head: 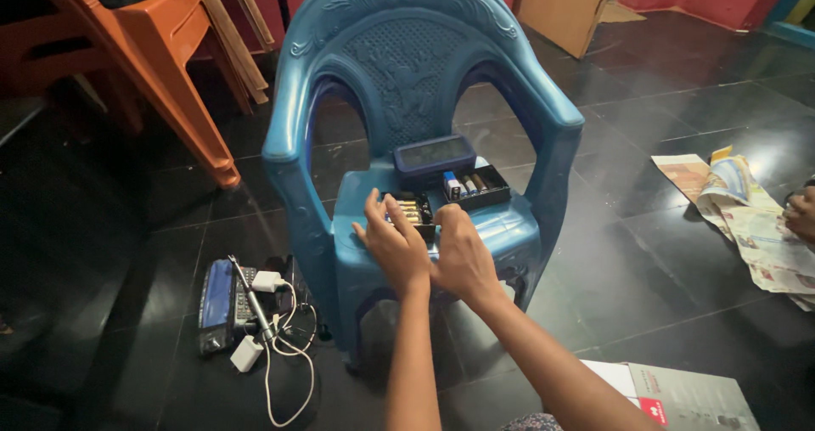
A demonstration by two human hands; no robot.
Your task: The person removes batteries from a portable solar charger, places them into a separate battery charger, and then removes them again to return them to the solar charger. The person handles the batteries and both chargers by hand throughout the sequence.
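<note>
A small black battery holder (pixel 410 211) with batteries inside is being touched on the blue chair seat (pixel 497 227) by the left hand (pixel 392 242), fingers spread, and right hand (pixel 461 257), curled against it; grip cannot be told. A black tray (pixel 475 186) is holding more batteries beside a dark lid (pixel 434 156).

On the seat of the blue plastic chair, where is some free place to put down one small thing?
The blue plastic chair seat has bare strips along its right edge, beside the black open tray, and at its front right corner. The middle is crowded: left hand and right hand cover the black battery holder, with a dark blue lid behind.
</note>
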